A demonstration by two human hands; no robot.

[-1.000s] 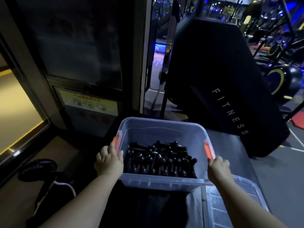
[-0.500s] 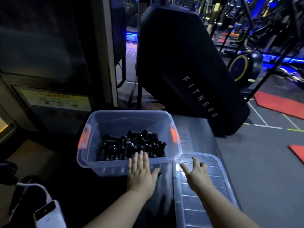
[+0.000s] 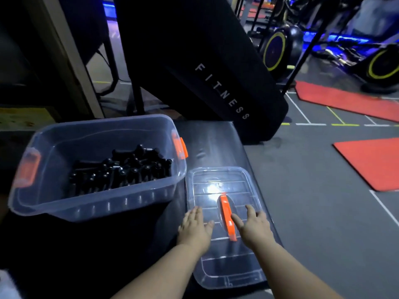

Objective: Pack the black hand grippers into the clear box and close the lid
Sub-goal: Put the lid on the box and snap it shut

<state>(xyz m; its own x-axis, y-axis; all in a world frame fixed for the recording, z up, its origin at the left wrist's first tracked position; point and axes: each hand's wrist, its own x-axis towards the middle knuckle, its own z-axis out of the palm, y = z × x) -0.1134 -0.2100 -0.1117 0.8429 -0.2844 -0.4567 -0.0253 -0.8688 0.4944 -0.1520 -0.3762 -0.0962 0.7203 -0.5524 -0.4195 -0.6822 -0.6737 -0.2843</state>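
Clear box [image 3: 43, 203] open, black hand grippers [image 3: 121, 169] heaped on its floor. Lid [image 3: 218, 182] lies flat just right of the box, orange handle [image 3: 226, 214] up. Left hand [image 3: 194, 227] and right hand [image 3: 254, 225] spread flat over the lid, flanking the handle (fingers splayed, gripping nothing; contact unclear).
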